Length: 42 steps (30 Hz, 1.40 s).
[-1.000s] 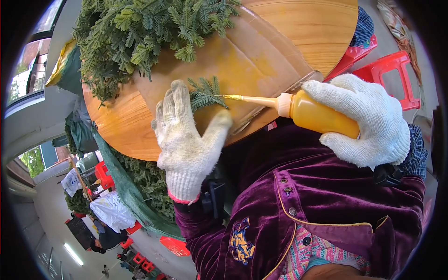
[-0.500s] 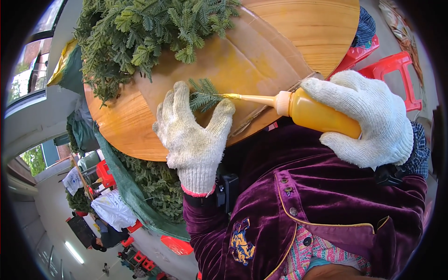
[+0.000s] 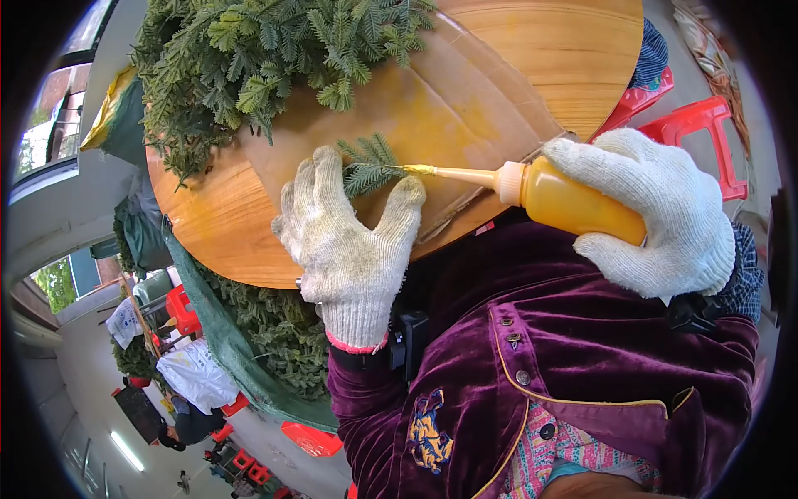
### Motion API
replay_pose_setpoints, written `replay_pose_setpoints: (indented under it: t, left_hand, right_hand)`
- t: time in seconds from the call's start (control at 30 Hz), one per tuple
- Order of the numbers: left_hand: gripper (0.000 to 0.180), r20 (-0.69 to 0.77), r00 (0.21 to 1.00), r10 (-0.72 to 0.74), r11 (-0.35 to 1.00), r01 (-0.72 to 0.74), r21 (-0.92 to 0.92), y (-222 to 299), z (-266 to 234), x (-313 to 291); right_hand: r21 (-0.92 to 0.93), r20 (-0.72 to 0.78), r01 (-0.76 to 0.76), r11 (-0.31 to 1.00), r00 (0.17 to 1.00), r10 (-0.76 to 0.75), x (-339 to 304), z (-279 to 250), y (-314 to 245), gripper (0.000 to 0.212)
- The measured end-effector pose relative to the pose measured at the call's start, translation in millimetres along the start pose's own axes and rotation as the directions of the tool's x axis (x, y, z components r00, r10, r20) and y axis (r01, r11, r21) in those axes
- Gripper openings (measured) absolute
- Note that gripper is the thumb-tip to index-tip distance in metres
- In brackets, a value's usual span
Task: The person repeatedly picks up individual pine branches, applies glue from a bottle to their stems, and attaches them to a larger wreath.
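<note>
A small green fir sprig (image 3: 368,164) lies on the cardboard sheet (image 3: 465,133). My left hand (image 3: 357,229), in a white knit glove, is open over the near edge of the sheet. Its fingers stretch forward beside the sprig's leafy part and its thumb is near the cut end. Whether the fingers press on the sprig is hidden. My right hand (image 3: 657,208), also gloved, is wrapped round a squeeze bottle (image 3: 573,202) of yellow-orange liquid, tilted almost level. The bottle's long pale nozzle, yellow at the tip, meets or nearly meets the sprig's stem end.
A thick heap of fir branches (image 3: 249,66) covers the far left of the round wooden table (image 3: 208,224). More greenery sits in a green sack (image 3: 224,341) below the table at left. Red stools (image 3: 698,133) stand at the right. A person (image 3: 195,424) is in the left background.
The sprig, my left hand and the bottle appear slightly farther right in the picture. The nozzle stays at the sprig's stem end, and my grip on the bottle is unchanged.
</note>
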State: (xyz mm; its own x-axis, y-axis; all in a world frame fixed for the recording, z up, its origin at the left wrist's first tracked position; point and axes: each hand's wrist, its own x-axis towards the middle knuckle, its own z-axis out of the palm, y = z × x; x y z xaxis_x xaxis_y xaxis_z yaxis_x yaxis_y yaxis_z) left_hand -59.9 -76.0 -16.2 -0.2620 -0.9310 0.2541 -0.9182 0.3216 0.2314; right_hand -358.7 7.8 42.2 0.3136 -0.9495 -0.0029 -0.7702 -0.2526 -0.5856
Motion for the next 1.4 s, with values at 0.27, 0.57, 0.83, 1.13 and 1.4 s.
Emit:
replay_pose_setpoints:
  t: [0.27, 0.57, 0.83, 1.13, 1.4]
  left_hand:
    - [0.081, 0.039, 0.999, -0.018, 0.999, 0.016, 0.04, 0, 0, -4]
    - [0.082, 0.037, 0.999, -0.016, 1.0, 0.016, 0.013, 0, 0, -4]
    - [0.065, -0.039, 0.997, 0.067, 0.995, -0.07, -0.074, -8, -3, 1]
    - [0.048, -0.229, 0.931, -0.283, 0.952, 0.244, -0.187, -66, -25, -45]
    - [0.061, 0.064, 0.473, -0.879, 0.472, 0.881, -0.037, -118, -96, -131]
  right_hand:
    - [-0.023, 0.017, -0.007, 1.0, 1.0, 0.007, -4, 1, -4, 0.079]
    - [-0.03, 0.0, 0.021, 0.999, 1.0, -0.021, -10, 0, -1, 0.08]
    - [0.293, -0.108, 0.125, 0.948, 0.989, -0.097, -4, -5, 23, 0.075]
    - [0.688, -0.078, -0.05, 0.724, 0.987, 0.142, 28, 6, 44, 0.093]
    - [0.842, -0.153, 0.015, 0.539, 0.965, 0.214, 63, 16, 63, 0.097]
